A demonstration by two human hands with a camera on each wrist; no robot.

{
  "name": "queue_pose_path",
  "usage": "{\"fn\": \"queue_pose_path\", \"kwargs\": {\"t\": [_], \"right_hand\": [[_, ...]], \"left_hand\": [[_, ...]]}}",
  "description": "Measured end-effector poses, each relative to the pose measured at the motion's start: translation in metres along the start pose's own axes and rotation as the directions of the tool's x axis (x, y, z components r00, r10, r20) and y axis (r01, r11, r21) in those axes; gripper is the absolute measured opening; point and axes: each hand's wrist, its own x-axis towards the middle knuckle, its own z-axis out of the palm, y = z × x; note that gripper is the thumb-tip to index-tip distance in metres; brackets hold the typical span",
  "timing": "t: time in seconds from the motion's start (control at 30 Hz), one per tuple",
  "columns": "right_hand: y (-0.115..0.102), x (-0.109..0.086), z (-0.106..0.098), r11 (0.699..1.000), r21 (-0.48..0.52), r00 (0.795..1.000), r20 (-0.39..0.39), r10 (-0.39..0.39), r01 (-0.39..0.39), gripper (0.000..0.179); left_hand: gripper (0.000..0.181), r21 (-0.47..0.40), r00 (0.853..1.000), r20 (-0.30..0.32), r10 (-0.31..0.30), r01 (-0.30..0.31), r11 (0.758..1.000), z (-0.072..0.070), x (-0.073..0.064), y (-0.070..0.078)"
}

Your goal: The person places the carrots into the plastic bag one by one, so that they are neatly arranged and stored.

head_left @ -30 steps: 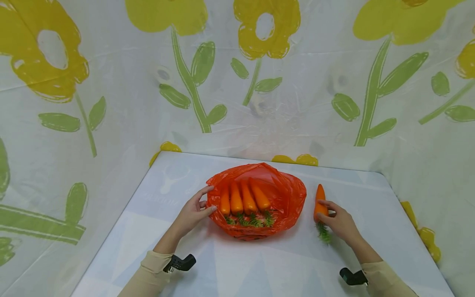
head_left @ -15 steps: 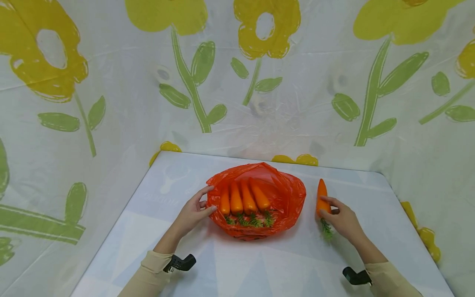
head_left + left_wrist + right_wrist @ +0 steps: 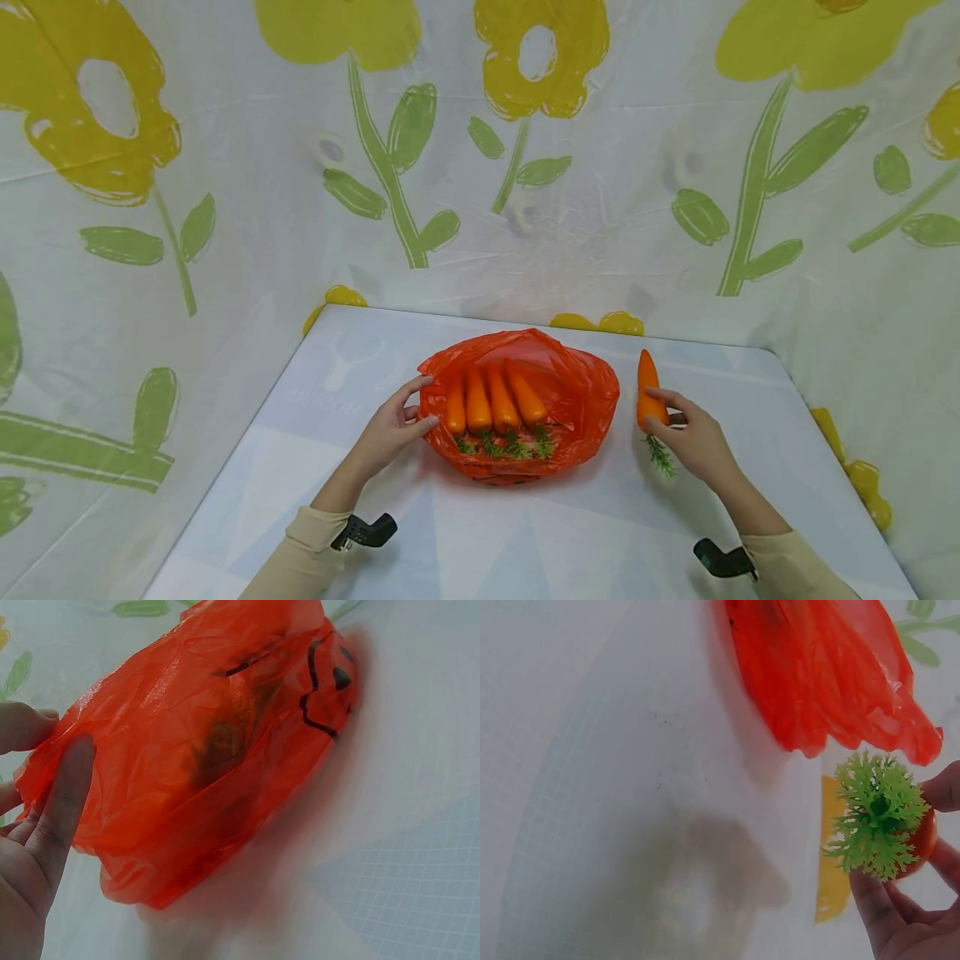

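An orange-red plastic bag [image 3: 577, 400] lies with its mouth spread on the table. Several carrots [image 3: 477, 402] with green tops lie side by side inside it. At the bag's left edge, my left hand [image 3: 390, 427] pinches the plastic between thumb and fingers; the left wrist view shows the bag's outer side with black marks. To the right of the bag, my right hand [image 3: 693, 433] grips a single carrot [image 3: 648, 385] between thumb and fingers, tip pointing away. In the right wrist view its leafy green top [image 3: 877, 817] faces the camera and hides most of the carrot.
All of this is on a pale table [image 3: 480, 550] with a faint triangle pattern. A white sheet [image 3: 600, 242] printed with yellow flowers hangs behind and beside the table. Each wrist carries a black camera mount [image 3: 364, 531].
My right hand and the carrot in it have moved slightly away from me and appear raised off the table. The left hand and the bag have stayed in place.
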Motion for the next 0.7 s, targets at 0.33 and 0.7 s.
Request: {"fn": "queue_pose_path", "kwargs": {"t": [0.33,0.7], "right_hand": [[-0.011,-0.003,-0.005,0.999,0.011,0.999,-0.037,-0.038,0.038,0.059],[-0.031,-0.010,-0.007,0.993,0.042,0.992,-0.054,-0.111,0.113,0.054]], "left_hand": [[0.068,0.002,1.000,0.004,0.011,-0.011,1.000,0.000,-0.001,0.001],[0.069,0.007,1.000,0.003,0.005,-0.005,1.000,0.000,0.000,0.002]]}}
